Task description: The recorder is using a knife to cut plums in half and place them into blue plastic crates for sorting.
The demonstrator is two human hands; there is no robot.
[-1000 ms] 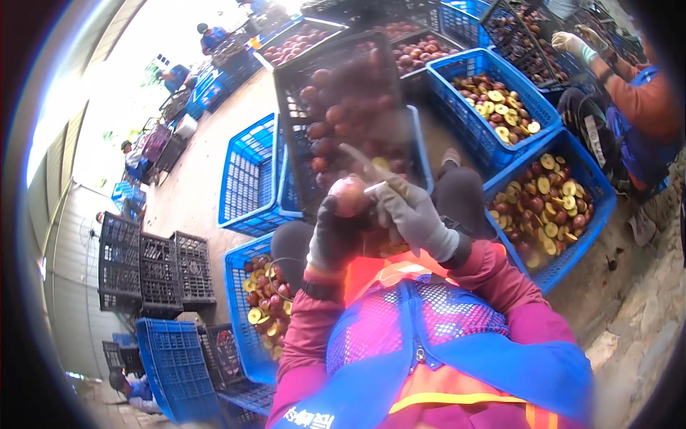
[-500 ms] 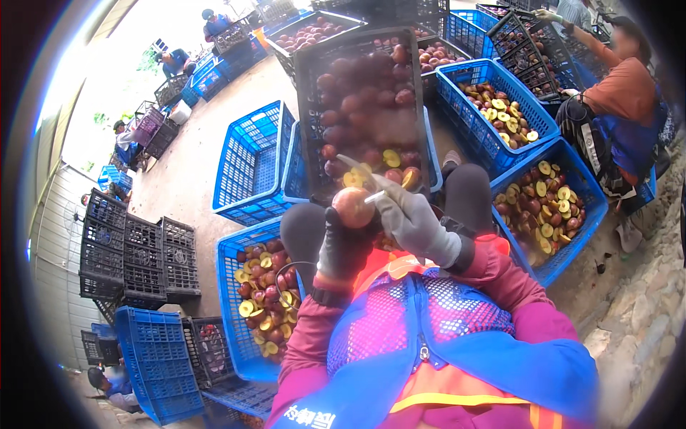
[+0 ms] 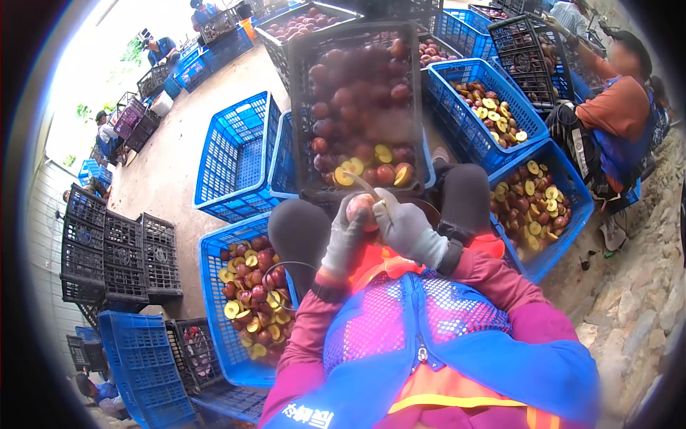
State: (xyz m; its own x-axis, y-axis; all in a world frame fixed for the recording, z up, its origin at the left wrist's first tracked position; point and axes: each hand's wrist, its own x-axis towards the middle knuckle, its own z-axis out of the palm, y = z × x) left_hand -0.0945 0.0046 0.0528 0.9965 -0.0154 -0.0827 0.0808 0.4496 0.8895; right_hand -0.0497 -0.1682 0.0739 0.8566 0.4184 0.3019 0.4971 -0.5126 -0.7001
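Both gloved hands clamped on one red fruit
Left hand (image 3: 348,232) and right hand (image 3: 404,227) grip the fruit (image 3: 363,207) just above the black crate's (image 3: 355,187) near rim, blue crates crowding either side.

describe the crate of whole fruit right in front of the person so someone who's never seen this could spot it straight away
Start from the person's gloved hands, left hand and right hand, which hold one red fruit over the knees. Directly beyond them stands a black crate filled with dark red whole fruit. Its neighbours are blue crates, empty or holding cut yellow-fleshed halves.
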